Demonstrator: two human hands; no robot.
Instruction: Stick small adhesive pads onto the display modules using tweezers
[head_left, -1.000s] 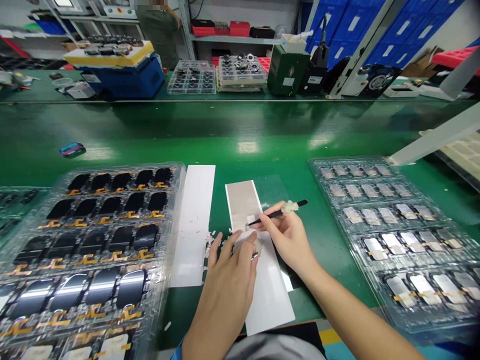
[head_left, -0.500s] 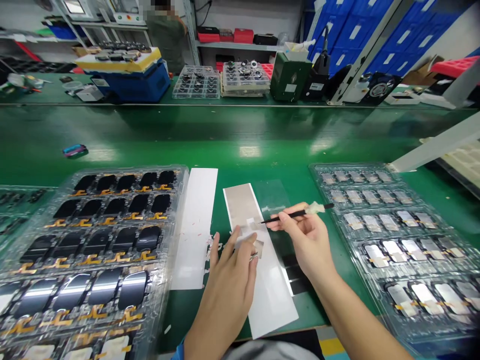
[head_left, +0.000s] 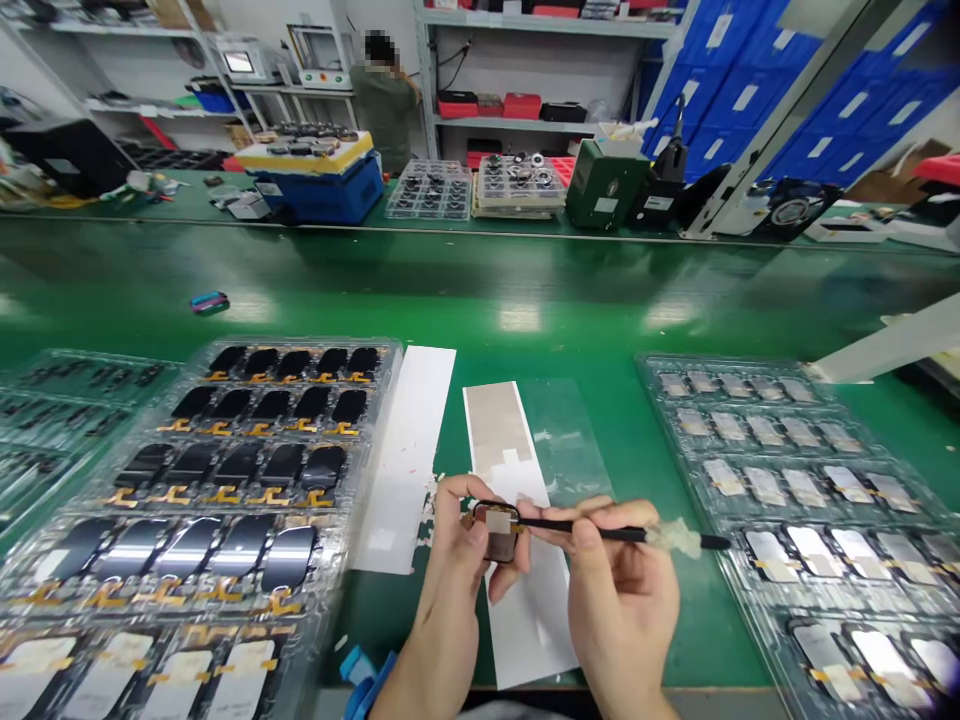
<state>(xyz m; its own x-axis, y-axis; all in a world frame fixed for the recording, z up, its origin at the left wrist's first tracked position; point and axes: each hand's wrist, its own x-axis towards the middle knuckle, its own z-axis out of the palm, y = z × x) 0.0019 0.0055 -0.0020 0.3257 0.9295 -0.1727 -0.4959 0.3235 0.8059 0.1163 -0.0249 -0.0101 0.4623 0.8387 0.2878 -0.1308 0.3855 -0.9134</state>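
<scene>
- Left hand (head_left: 450, 570): narrow grip. The thumb and fingers pinch a small dark part (head_left: 501, 548) by its edges.
- Small dark part: rectangular with rounded corners and a black rim. A pale square patch (head_left: 498, 520) covers its upper area. It sits between both hands, over the lower end of a white strip (head_left: 534, 630). I cannot tell whether it touches the strip.
- Right hand (head_left: 619, 590): narrow grip. The hand holds a black stick (head_left: 600, 530) like a pen, nearly level, with its tip at the right edge of the small dark part. A white fluffy wad (head_left: 675, 537) is wrapped near the stick's far end.
- White strip: its upper part carries a tan sheet (head_left: 491, 420). A clear plastic sheet (head_left: 566, 440) lies just beside it on the right.
- A second white strip (head_left: 401, 470) lies to the left, with pink flecks on it and white scraps along its right edge.
- Left of the strips, a clear tray (head_left: 300, 345) holds rows of black parts. To the right, a clear tray (head_left: 712, 360) holds rows of silver parts.
- All of this rests on a green workbench (head_left: 450, 310). A co-worker (head_left: 384, 105) stands at the far shelves.
</scene>
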